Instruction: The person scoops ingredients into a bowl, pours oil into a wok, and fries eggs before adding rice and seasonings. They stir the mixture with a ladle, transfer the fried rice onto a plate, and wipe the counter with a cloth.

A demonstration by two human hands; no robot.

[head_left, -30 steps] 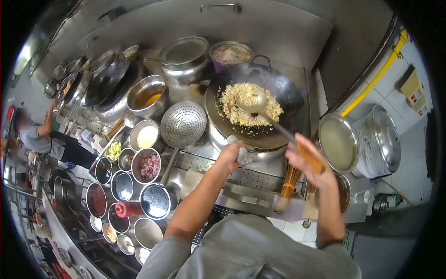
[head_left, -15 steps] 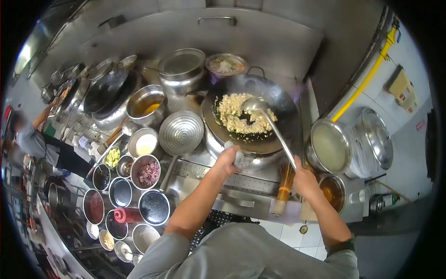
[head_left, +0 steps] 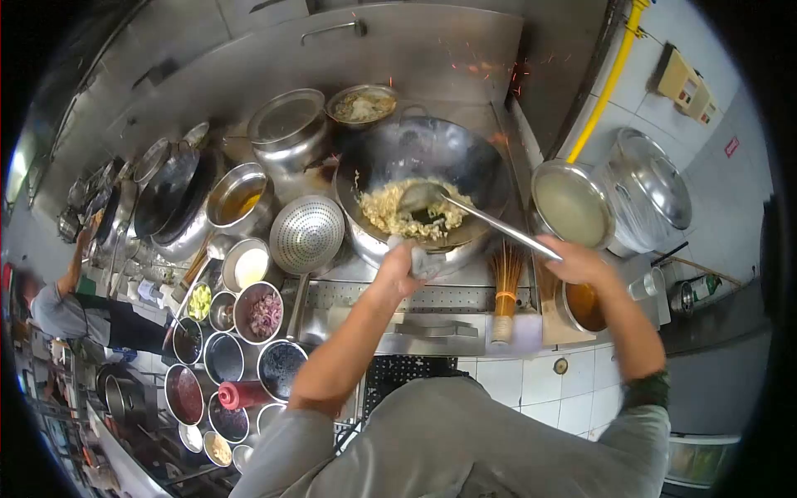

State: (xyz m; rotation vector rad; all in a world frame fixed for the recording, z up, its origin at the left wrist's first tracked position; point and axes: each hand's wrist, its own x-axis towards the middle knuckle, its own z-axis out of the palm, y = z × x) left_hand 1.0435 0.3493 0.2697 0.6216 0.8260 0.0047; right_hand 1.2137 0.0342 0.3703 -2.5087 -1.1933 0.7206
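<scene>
My left hand [head_left: 397, 270] is closed around a grey cloth [head_left: 427, 264] at the near rim of a large dark wok [head_left: 473, 153]. In the wok lies a loose heap of pale yellow, crumbly food [head_left: 383, 207] with green bits. My right hand [head_left: 574, 262] grips the end of a long-handled metal ladle [head_left: 498, 224]. The ladle's bowl rests in the food, its underside facing up. Orange sparks fly behind the wok near the steel back wall. A bamboo brush [head_left: 505, 295] stands between my hands at the stove's front edge.
Left of the wok lies a perforated strainer [head_left: 307, 234], beside several metal containers of ingredients, including chopped red onion [head_left: 264, 315]. A red bottle [head_left: 242, 394] lies among them. On the right stands a pot of cloudy liquid [head_left: 573, 207]. Another person [head_left: 75, 311] works at far left.
The wok's far side has tipped nearer and the food has slid towards the near rim. My right hand has moved right and up with the ladle. Sparks have appeared; the view has shifted.
</scene>
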